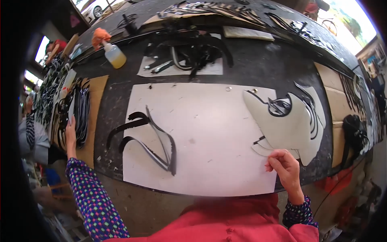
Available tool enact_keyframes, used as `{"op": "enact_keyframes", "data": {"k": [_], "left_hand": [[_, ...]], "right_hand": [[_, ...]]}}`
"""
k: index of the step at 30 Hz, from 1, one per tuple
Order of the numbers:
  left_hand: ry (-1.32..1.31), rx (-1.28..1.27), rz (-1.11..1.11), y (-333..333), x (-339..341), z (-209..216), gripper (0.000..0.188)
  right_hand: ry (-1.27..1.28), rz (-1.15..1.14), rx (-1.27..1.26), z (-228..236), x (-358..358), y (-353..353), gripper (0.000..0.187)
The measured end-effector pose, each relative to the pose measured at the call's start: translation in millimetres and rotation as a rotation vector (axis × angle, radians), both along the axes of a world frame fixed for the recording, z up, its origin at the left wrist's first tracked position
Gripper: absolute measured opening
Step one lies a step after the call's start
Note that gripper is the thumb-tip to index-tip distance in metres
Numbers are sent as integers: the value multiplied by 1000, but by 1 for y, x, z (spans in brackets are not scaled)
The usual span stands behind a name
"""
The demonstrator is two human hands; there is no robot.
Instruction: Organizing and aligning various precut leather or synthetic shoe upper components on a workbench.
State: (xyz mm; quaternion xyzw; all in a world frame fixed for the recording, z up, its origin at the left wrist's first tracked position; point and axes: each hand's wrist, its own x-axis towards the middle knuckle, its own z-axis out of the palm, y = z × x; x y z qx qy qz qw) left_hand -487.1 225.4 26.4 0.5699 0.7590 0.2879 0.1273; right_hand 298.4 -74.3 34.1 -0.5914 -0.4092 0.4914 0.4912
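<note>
At the far left my left hand [71,137] reaches over a pile of dark curved strips [82,115], its fingers closed on a narrow pale pointed piece [71,108]. My right hand [285,167] is at the near right edge of a white board [209,141], thumb and fingertips pinched together; whatever lies between them is too small to tell. Just beyond it lie cream-coloured curved sheet pieces [282,129] with black-edged cutouts and strips. Bent black-and-grey strips [155,145] rest on the board's left part, partly past its edge.
A heap of glossy black strips [189,52] lies on paper behind the board. A bottle of yellow liquid [115,55] with an orange cloth stands at back left. Cardboard [328,92] with a black bundle [354,131] is at right. Another person [38,141] works at far left.
</note>
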Motion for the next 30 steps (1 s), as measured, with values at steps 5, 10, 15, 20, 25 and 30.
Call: {"op": "enact_keyframes", "data": {"k": [5,10,15,20,25,30], "left_hand": [[475,-25,-76,-3,92,27,70],[275,170,-627,-116,320,65,59],[407,248,-598,-215,447,-10,64],[476,415,-467,-223,452,-40,42],[484,536,-449,-215,452,-24,34],[296,491,-500,-204,461,-22,36]], "right_hand": [[-900,-301,187,-3,68,12,27],[-1080,-223,107,-5,94,35,59],[-1492,95,277,-19,78,39,76],[-1632,261,356,-24,87,40,56],[-1520,282,513,-24,81,37,51],[-1433,265,553,0,46,38,50]]}}
